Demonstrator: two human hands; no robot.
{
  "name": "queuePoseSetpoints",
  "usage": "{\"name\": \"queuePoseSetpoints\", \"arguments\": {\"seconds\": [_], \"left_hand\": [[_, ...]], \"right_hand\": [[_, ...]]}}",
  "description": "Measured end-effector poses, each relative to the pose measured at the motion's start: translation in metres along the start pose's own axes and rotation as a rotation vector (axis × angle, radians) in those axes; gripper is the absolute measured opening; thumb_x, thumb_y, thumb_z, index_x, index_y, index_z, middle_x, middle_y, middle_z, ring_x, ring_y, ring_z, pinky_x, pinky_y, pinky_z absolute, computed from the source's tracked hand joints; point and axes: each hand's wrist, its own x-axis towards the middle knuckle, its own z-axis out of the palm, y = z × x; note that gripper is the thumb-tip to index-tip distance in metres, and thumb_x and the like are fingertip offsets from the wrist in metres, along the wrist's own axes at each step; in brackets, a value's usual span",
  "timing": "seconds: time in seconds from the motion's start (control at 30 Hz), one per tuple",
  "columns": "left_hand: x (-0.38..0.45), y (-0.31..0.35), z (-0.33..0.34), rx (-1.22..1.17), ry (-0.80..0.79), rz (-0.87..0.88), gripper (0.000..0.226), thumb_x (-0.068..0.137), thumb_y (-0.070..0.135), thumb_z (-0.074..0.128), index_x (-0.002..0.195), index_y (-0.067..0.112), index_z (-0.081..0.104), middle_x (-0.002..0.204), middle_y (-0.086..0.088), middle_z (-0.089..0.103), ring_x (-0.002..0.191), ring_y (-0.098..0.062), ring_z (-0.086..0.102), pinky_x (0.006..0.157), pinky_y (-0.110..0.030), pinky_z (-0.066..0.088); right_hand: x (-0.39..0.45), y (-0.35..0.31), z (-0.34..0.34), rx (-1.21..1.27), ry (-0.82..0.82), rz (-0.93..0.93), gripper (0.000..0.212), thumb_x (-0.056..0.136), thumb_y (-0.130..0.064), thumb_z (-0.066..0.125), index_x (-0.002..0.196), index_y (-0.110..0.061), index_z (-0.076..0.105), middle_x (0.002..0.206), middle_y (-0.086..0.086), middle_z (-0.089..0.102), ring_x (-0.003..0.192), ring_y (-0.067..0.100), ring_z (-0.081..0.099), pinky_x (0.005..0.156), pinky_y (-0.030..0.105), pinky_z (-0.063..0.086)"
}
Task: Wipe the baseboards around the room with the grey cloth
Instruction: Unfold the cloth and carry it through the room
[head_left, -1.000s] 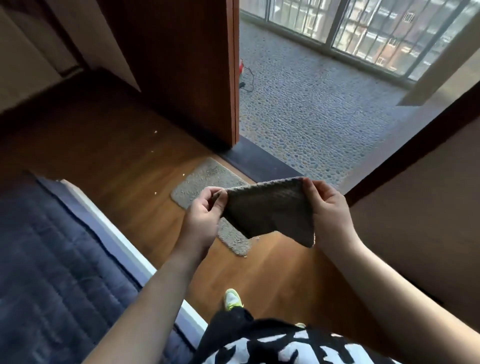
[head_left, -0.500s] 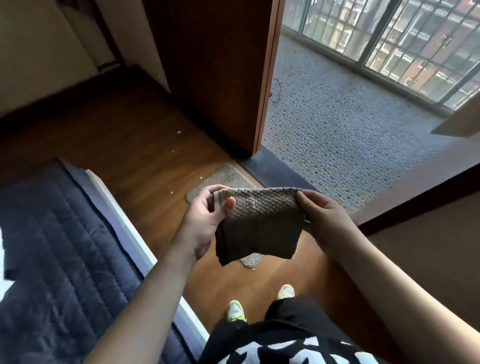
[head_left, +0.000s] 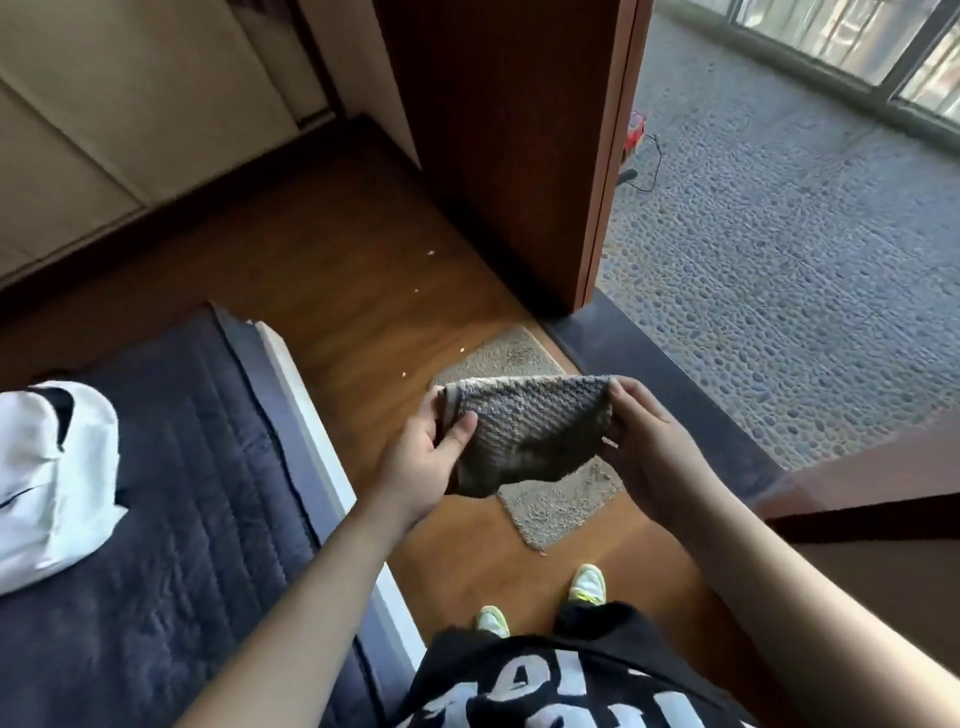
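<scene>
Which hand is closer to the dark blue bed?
Left. The left hand grips the grey cloth beside the dark blue quilted bed; the right hand grips its far end.

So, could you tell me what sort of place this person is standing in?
Most likely a bedroom opening onto a glazed balcony. A bed with a dark quilt stands on the wood floor, and past the door lies a pebble floor with windows.

bed (head_left: 156, 519) cropped left, mat (head_left: 545, 499) part-hidden
</scene>
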Motion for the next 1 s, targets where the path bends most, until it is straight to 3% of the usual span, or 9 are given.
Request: {"name": "queuePoseSetpoints", "arguments": {"seconds": [0.13, 0.23, 0.3, 0.47, 0.63, 0.7, 0.77, 0.9, 1.0], "left_hand": [[0.004, 0.004, -0.014, -0.086, 0.178, -0.045, 0.013, 0.098, 0.037, 0.057, 0.108, 0.031, 0.061, 0.106, 0.017, 0.070, 0.098, 0.007, 0.063, 0.093, -0.023, 0.048], [0.012, -0.011, -0.030, -0.232, 0.289, -0.165, 0.007, 0.100, 0.035, 0.058, 0.102, 0.033, 0.064, 0.100, 0.015, 0.073, 0.095, 0.000, 0.067, 0.095, -0.034, 0.053], [0.020, -0.024, -0.045, -0.294, 0.338, -0.212, 0.007, 0.099, 0.033, 0.060, 0.101, 0.034, 0.067, 0.099, 0.017, 0.074, 0.097, -0.004, 0.069, 0.096, -0.038, 0.054], [0.033, -0.054, -0.089, -0.366, 0.398, -0.260, 0.010, 0.097, 0.031, 0.064, 0.104, 0.037, 0.067, 0.106, 0.020, 0.073, 0.106, -0.005, 0.067, 0.098, -0.035, 0.053], [0.071, -0.084, -0.149, -0.260, 0.384, -0.203, 0.026, 0.086, 0.068, 0.056, 0.110, 0.058, 0.059, 0.120, 0.025, 0.066, 0.118, -0.005, 0.060, 0.106, -0.044, 0.048], [0.091, -0.091, -0.176, -0.246, 0.362, -0.191, 0.045, 0.072, 0.087, 0.051, 0.110, 0.064, 0.055, 0.125, 0.021, 0.064, 0.120, -0.009, 0.059, 0.105, -0.047, 0.049], [0.111, -0.097, -0.206, -0.251, 0.380, -0.155, 0.052, 0.064, 0.093, 0.050, 0.107, 0.064, 0.056, 0.122, 0.020, 0.066, 0.118, -0.009, 0.060, 0.103, -0.048, 0.050], [0.147, -0.086, -0.266, -0.213, 0.405, -0.078, 0.036, 0.083, 0.073, 0.053, 0.107, 0.047, 0.059, 0.111, 0.022, 0.067, 0.111, -0.003, 0.061, 0.103, -0.040, 0.049], [0.175, -0.071, -0.303, -0.116, 0.404, 0.006, 0.025, 0.088, 0.058, 0.053, 0.105, 0.041, 0.059, 0.101, 0.025, 0.068, 0.100, 0.006, 0.062, 0.092, -0.027, 0.050]], "right_hand": [[0.028, 0.004, 0.026, 0.004, -0.155, 0.073, 0.015, 0.094, -0.028, 0.056, 0.101, -0.017, 0.064, 0.089, 0.003, 0.064, 0.079, 0.016, 0.060, 0.069, 0.028, 0.048], [0.045, 0.007, 0.051, -0.099, -0.277, 0.114, 0.024, 0.091, -0.019, 0.062, 0.113, -0.008, 0.063, 0.099, 0.007, 0.071, 0.089, 0.020, 0.067, 0.079, 0.032, 0.053], [0.058, 0.006, 0.069, -0.163, -0.305, 0.123, 0.022, 0.090, -0.018, 0.064, 0.108, -0.005, 0.066, 0.097, 0.009, 0.070, 0.089, 0.021, 0.066, 0.082, 0.037, 0.051], [0.100, -0.001, 0.125, -0.267, -0.337, 0.120, 0.011, 0.095, -0.014, 0.059, 0.098, -0.010, 0.069, 0.085, 0.000, 0.070, 0.079, 0.011, 0.065, 0.069, 0.025, 0.052], [0.155, -0.001, 0.207, -0.296, -0.328, 0.128, 0.008, 0.091, -0.011, 0.063, 0.094, -0.011, 0.070, 0.085, 0.004, 0.071, 0.077, 0.015, 0.065, 0.066, 0.026, 0.052], [0.177, 0.000, 0.243, -0.253, -0.328, 0.169, 0.006, 0.091, -0.011, 0.063, 0.092, -0.009, 0.069, 0.083, 0.007, 0.069, 0.076, 0.018, 0.065, 0.067, 0.027, 0.053], [0.199, -0.004, 0.275, -0.276, -0.356, 0.178, 0.006, 0.092, -0.010, 0.061, 0.090, -0.009, 0.066, 0.080, 0.006, 0.067, 0.072, 0.017, 0.063, 0.064, 0.027, 0.051], [0.235, -0.014, 0.326, -0.324, -0.415, 0.196, 0.005, 0.092, -0.018, 0.061, 0.093, -0.013, 0.061, 0.083, 0.004, 0.061, 0.073, 0.016, 0.059, 0.064, 0.030, 0.047], [0.257, -0.019, 0.350, -0.466, -0.426, 0.140, 0.036, 0.078, -0.039, 0.069, 0.107, -0.019, 0.066, 0.097, 0.001, 0.066, 0.089, 0.018, 0.064, 0.076, 0.034, 0.055]]}}
